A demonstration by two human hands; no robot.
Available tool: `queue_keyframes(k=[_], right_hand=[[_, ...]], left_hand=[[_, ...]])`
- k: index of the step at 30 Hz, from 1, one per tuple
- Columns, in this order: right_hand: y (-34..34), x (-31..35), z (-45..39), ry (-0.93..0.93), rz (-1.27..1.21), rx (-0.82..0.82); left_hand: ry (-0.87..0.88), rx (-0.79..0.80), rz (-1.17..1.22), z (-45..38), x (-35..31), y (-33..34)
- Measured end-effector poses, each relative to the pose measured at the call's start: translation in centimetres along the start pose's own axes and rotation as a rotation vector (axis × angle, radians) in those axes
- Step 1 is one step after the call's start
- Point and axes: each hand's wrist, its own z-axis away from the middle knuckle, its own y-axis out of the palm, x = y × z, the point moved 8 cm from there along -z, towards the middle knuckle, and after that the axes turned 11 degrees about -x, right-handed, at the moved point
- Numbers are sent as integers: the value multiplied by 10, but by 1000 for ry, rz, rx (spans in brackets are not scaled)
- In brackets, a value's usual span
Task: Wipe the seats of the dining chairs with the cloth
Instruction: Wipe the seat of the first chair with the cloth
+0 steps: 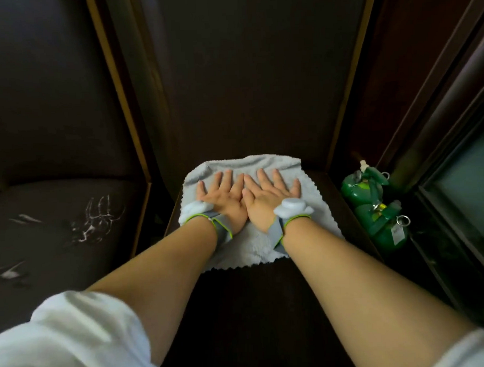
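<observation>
A pale grey-blue cloth (248,163) lies spread flat on the dark seat (254,307) of the dining chair in front of me, near the foot of its backrest (252,72). My left hand (225,200) and my right hand (269,198) rest side by side on the cloth, palms down. The fingers are spread and point toward the backrest, and the thumbs touch at the middle. Neither hand grips the cloth. Each wrist wears a grey band with a white pod.
A second dark chair (57,227) stands at the left, its seat marked with white scratches. Green bottles (375,205) stand on the floor right of the seat. A dark-framed glass surface (462,179) fills the right edge.
</observation>
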Motion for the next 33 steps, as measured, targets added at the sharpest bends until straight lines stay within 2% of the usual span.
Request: queue_keyframes(k=[5, 8, 11, 16, 20, 22, 26, 30, 33], right_hand=[[-12, 2, 8, 0, 19, 13], [-6, 4, 12, -5, 11, 74], [-5, 8, 44, -47, -1, 75], [-10, 16, 113, -99, -65, 26], [-15, 29, 189, -177, -31, -148], [-10, 31, 213, -192, -29, -171], [-14, 34, 201, -187, -24, -136], [-5, 34, 154, -163, -77, 39], [-4, 36, 116, -133, -66, 46]], left_hand=[[-2, 43, 46, 5, -1, -10], [-15, 88, 35, 11, 0, -5], [-34, 119, 79, 42, 1, -1], [-14, 60, 119, 116, -7, -17], [56, -25, 134, 190, -15, -31], [67, -79, 149, 217, -15, -34], [40, -59, 158, 211, -10, -27], [-8, -51, 150, 168, 4, -23], [-61, 4, 139, 131, 16, -17]])
